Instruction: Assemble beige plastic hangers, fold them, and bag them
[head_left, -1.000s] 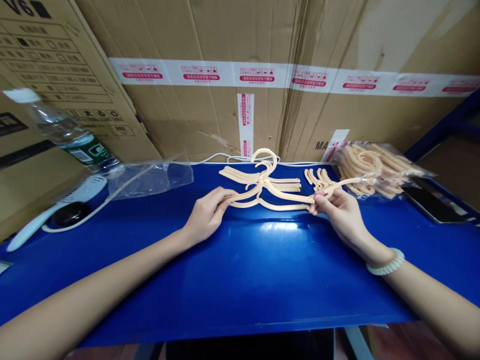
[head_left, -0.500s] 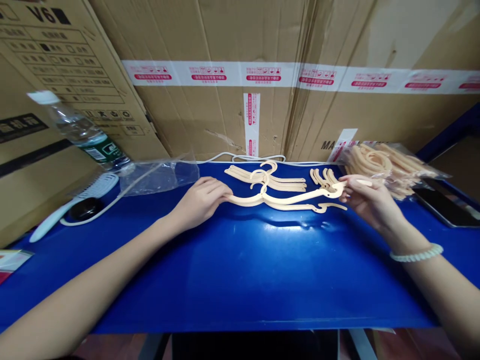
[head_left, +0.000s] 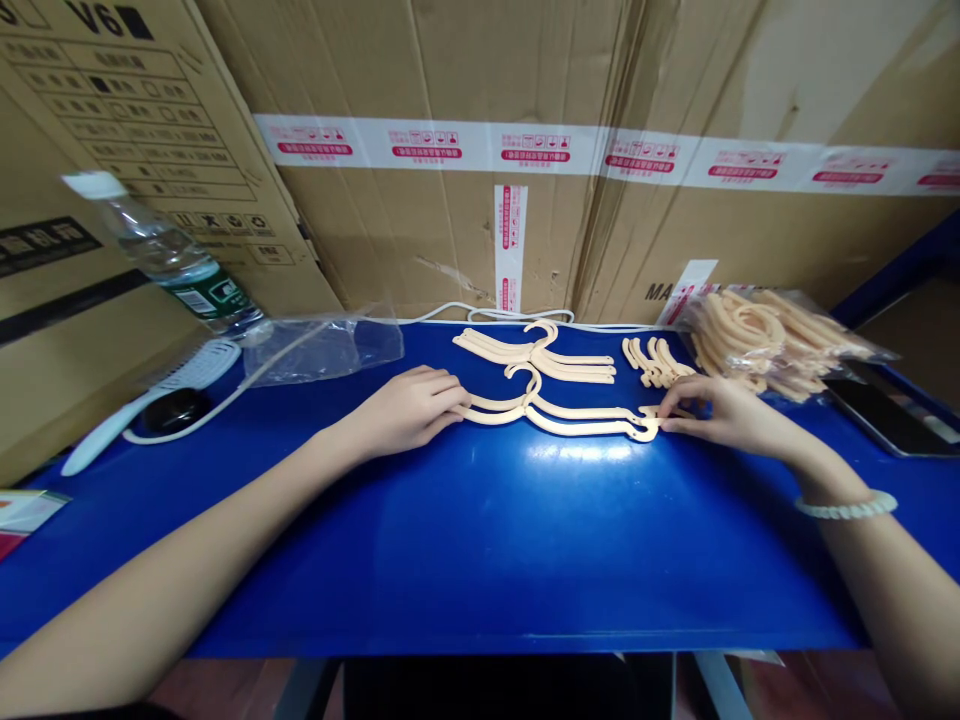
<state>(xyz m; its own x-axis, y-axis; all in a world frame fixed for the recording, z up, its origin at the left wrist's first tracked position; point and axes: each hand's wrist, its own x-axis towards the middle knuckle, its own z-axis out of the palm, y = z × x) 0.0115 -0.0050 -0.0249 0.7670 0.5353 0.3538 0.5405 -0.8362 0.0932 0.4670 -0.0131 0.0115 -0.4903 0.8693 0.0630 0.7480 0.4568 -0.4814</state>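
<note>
Two cream plastic clothes hangers (head_left: 577,428) lie close together on the blue table (head_left: 480,560), one slightly behind the other, with a curved hook rising at their middle. My left hand (head_left: 412,408) is closed round their left ends, which its fingers hide. At the right ends, by the notched tips, my right hand (head_left: 712,412) pinches with thumb and fingers. Behind these lies a small stack of similar hangers (head_left: 577,370), one hook showing. Several short curved cream pieces (head_left: 651,358) rest just beyond my right hand.
A clear bag of cream hanger parts (head_left: 757,335) sits at the back right, beside a dark phone (head_left: 892,412). To the left are a water bottle (head_left: 180,262), a hairbrush (head_left: 154,400), a black round object (head_left: 176,412) and an empty plastic bag (head_left: 330,350). Cardboard boxes (head_left: 435,230) wall off the back.
The hangers, earlier tilted with their right ends spread and raised, now lie flatter and side by side. My right hand has come left and lower, to their notched ends.
</note>
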